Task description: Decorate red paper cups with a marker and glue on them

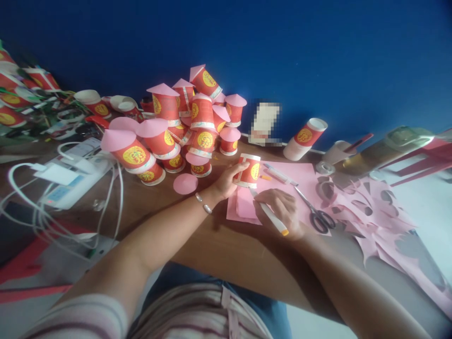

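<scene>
My left hand (228, 180) is closed around a red paper cup (251, 170) with a yellow round print and a white rim. The cup is held over a pink paper sheet (307, 174). In my right hand (282, 207) is a white utility knife (271, 217) with an orange end; its tip is near the lower edge of the cup, and I cannot tell whether they touch. Beneath the cup lie small pink paper pieces (245, 207). Beside my right hand rest black-handled scissors (320, 219). A slim, pale tool (278, 174) lies behind the cup.
Red cups with pink cone tops (164, 106) are piled at the back left. A power strip (76, 174) with white cables sits left. Pink paper scraps (374, 212) cover the right side. Stacked cups (305, 136) and a tape roll (325, 167) stand near the blue wall (318, 56).
</scene>
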`<action>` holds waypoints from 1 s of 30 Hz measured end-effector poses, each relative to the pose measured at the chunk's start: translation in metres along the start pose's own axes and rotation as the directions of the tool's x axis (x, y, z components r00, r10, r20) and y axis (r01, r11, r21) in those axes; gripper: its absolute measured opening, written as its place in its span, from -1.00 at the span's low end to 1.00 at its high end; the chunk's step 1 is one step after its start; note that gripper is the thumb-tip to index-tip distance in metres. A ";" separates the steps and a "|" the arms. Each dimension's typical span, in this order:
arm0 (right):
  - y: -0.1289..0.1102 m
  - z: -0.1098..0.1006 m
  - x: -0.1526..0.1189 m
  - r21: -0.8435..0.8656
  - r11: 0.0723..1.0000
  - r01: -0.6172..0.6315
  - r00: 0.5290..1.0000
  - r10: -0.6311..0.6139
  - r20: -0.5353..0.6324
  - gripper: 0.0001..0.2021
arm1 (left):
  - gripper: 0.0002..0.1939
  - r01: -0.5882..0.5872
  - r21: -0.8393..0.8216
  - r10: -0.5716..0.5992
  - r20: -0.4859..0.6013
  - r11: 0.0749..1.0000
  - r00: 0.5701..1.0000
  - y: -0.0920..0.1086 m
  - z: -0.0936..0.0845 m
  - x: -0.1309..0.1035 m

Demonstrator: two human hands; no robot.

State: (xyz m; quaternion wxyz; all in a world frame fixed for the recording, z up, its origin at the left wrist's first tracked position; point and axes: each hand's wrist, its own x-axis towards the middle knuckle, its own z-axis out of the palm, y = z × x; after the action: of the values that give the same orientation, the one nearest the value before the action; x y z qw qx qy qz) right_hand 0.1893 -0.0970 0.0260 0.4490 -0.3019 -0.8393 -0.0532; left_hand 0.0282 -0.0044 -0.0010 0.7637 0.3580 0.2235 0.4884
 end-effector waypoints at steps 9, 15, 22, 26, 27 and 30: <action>0.003 0.001 -0.001 0.013 1.000 0.001 1.000 -0.001 0.024 -0.79 | -0.72 -0.006 0.032 0.005 0.019 0.999 1.000 0.002 0.002 -0.002; 0.004 0.001 -0.003 0.018 1.000 -0.019 0.998 0.018 0.059 -0.82 | -0.70 -0.007 0.051 0.005 0.030 0.999 1.000 0.001 0.003 -0.002; 0.006 0.002 -0.004 0.024 1.000 0.007 0.998 -0.008 0.066 -0.82 | -0.75 -0.025 0.105 0.019 0.062 0.994 0.998 -0.001 0.001 -0.003; 0.001 0.000 0.000 0.015 1.000 0.020 1.000 -0.020 0.008 -0.79 | -0.74 -0.008 0.098 0.002 0.069 0.995 0.998 0.000 0.001 -0.003; 0.000 0.000 0.000 0.011 1.000 0.022 1.000 -0.022 -0.004 -0.79 | -0.74 -0.006 0.090 0.000 0.062 0.996 0.998 0.000 0.001 -0.003; -0.001 0.000 0.001 0.017 0.999 0.031 1.000 -0.031 -0.005 -0.80 | -0.72 -0.007 0.048 0.005 0.040 0.999 0.999 0.001 0.002 -0.002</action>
State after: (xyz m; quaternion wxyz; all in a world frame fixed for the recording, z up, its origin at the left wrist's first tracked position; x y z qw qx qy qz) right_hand 0.1884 -0.0975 0.0265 0.4526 -0.2849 -0.8433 -0.0539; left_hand 0.0281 -0.0071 0.0010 0.7579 0.3864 0.2188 0.4779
